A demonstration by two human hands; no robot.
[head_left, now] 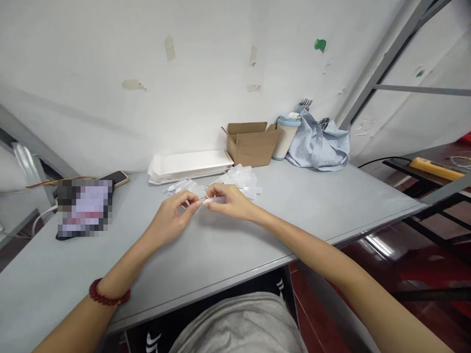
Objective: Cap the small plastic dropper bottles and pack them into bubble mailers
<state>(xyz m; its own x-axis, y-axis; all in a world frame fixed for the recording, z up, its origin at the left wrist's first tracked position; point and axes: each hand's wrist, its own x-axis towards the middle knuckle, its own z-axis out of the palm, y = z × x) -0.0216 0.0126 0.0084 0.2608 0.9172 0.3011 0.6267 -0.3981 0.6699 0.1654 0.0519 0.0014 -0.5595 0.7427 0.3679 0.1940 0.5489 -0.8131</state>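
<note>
Both my hands meet over the middle of the grey table. My right hand (228,201) is closed on a small translucent white piece (218,200), which lies between its thumb and fingers. Thumb and forefinger of my left hand (175,214) are pinched together at the left end of that piece; whatever they grip is too small to make out. Just behind my hands lies a loose pile of translucent white pieces (240,176), with more of them (186,186) beyond my left fingers.
Behind the pile are a stack of flat white packages (191,161), an open cardboard box (253,147), a lidded cup (286,137) and a light blue cloth bag (320,147). Phones (117,179) and a blurred-out item (86,208) lie at the left. The table's front edge (221,284) runs near my body.
</note>
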